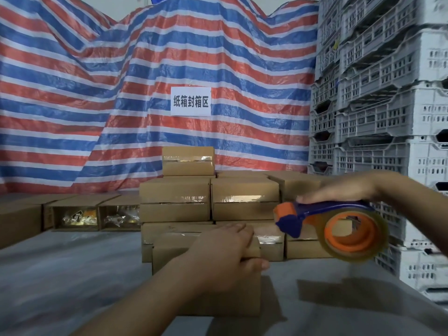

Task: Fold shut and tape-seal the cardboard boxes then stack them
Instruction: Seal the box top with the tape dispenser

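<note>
A closed cardboard box (169, 253) stands on the table just in front of me. My left hand (223, 253) lies over its top right corner, fingers across the top and thumb down the right side. My right hand (344, 190) grips the blue handle of a tape dispenser (339, 229) with an orange core and a clear tape roll, held in the air to the right of the box. Behind it stands a stack of sealed boxes (244, 202) with tape across their fronts, one more box (188, 161) on top.
Open boxes (75, 214) with wrapped contents showing lie on their sides at the back left. White plastic crates (378, 112) tower along the right. A striped tarp (97, 93) with a paper sign (190, 101) hangs behind. The grey table (60, 275) spreads to the left.
</note>
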`<state>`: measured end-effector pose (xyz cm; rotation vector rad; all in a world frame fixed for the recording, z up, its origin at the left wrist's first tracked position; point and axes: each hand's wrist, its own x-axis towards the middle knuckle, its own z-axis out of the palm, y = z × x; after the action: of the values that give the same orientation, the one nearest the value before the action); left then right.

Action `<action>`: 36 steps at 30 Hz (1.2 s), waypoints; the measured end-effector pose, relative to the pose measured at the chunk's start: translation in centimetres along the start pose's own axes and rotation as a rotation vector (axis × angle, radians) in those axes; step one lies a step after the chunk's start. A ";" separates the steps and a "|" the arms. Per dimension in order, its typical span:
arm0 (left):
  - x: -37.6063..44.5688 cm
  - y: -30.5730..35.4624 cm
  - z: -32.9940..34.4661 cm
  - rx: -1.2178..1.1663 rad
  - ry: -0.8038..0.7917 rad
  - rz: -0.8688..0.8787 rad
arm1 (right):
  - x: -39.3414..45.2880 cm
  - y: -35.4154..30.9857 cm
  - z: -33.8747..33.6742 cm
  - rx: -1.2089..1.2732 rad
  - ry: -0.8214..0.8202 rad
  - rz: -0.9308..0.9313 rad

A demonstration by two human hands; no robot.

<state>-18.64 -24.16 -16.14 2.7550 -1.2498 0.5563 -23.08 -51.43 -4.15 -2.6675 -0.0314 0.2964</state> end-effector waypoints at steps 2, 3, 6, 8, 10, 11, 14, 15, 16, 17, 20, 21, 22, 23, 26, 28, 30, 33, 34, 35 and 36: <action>-0.1 0.0 0.2 0.003 0.009 0.000 | -0.8 -0.2 -0.5 -0.089 0.045 0.040; -0.1 0.0 0.3 0.005 0.012 0.002 | -0.8 -0.5 -0.2 -0.191 0.079 0.067; 0.1 -0.1 0.4 -0.005 0.020 0.013 | 0.8 -2.4 2.8 -0.488 0.210 0.129; 0.2 -0.2 0.5 -0.018 0.028 0.018 | 1.8 -3.6 4.5 -0.559 0.306 0.116; 0.3 -0.2 0.5 -0.025 0.040 0.021 | 1.9 -4.8 5.1 -0.663 0.379 0.100; 0.3 -0.2 0.6 -0.027 0.043 0.020 | 1.7 -5.3 5.2 -0.713 0.388 0.104; 0.3 -0.1 0.5 -0.034 0.033 0.034 | 1.4 -6.8 5.5 -0.892 0.424 0.118; 0.4 0.0 0.5 -0.038 0.030 0.037 | 1.4 -7.2 5.7 -0.946 0.432 0.121; 0.5 0.0 0.4 -0.037 0.029 0.038 | 1.4 -7.6 6.0 -0.998 0.427 0.133; 0.5 0.0 0.3 -0.026 0.023 0.033 | 1.4 -7.8 6.3 -1.076 0.404 0.157; 0.2 0.1 0.2 0.009 -0.010 -0.005 | 1.6 -6.5 7.5 -1.309 0.311 0.221; 0.2 0.2 0.2 0.019 -0.012 -0.008 | 1.5 -5.5 7.7 -1.287 0.310 0.239; 0.1 0.3 0.2 0.030 -0.008 -0.007 | 1.4 -4.4 7.8 -1.231 0.345 0.249; 0.1 0.3 0.2 0.034 -0.001 -0.006 | 1.4 -3.4 7.9 -1.188 0.413 0.240; 0.2 0.4 0.2 0.013 0.014 -0.004 | 1.4 -0.5 9.2 -1.044 0.654 0.219; 0.2 0.3 0.2 0.009 0.016 -0.007 | 1.8 1.3 11.0 -0.896 0.727 0.237; 0.4 0.2 0.4 0.015 0.011 -0.009 | 2.1 2.6 12.9 -0.797 0.748 0.259; 0.4 0.2 0.4 0.013 0.018 0.001 | 2.3 3.9 14.9 -0.717 0.702 0.308; 0.4 0.2 0.4 0.011 0.021 0.007 | 2.3 4.0 15.3 -0.697 0.680 0.322; 0.4 0.1 0.4 0.012 0.026 0.011 | 2.2 4.0 15.6 -0.680 0.657 0.335; 0.4 0.1 0.4 0.015 0.031 0.015 | 2.1 3.8 15.6 -0.675 0.637 0.351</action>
<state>-18.35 -24.62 -16.40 2.7405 -1.2653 0.6105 -24.44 -47.92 -19.87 -3.2891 0.6420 -0.5716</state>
